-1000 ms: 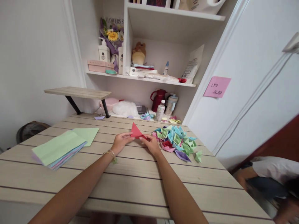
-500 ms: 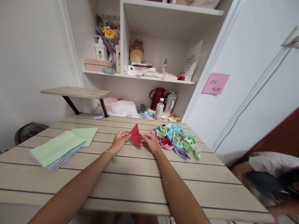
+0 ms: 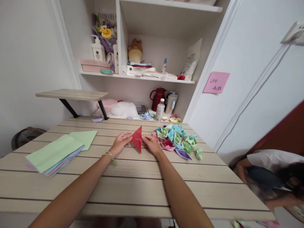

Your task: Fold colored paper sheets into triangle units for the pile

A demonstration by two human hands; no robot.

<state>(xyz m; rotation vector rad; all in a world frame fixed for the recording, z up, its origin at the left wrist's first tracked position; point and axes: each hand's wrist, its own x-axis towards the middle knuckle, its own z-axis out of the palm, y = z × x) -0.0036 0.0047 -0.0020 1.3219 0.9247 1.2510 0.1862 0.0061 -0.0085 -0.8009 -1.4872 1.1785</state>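
A red folded paper (image 3: pixel 136 140), triangular in outline, is held up over the middle of the table between both hands. My left hand (image 3: pixel 120 143) pinches its left corner between thumb and fingers. On the other side, my right hand (image 3: pixel 151 143) grips its right edge with the fingertips. Just right of my right hand lies a pile of folded paper boats (image 3: pixel 177 138) in green, blue, pink, red and purple. A stack of coloured paper sheets (image 3: pixel 55 152), light green on top, rests on the left of the table.
A small raised shelf (image 3: pixel 72 94) on black legs stands at the back left. Along the back are a clear bottle (image 3: pixel 160 110), a red jug (image 3: pixel 157 98) and a white plastic bag (image 3: pixel 124 109). At the right, a person (image 3: pixel 273 172) bends low beside the table (image 3: pixel 133 190).
The red paper has turned slightly and shows a broader face. Both hands stay on it, the right fingers now closer against its edge. The view has shifted a little.
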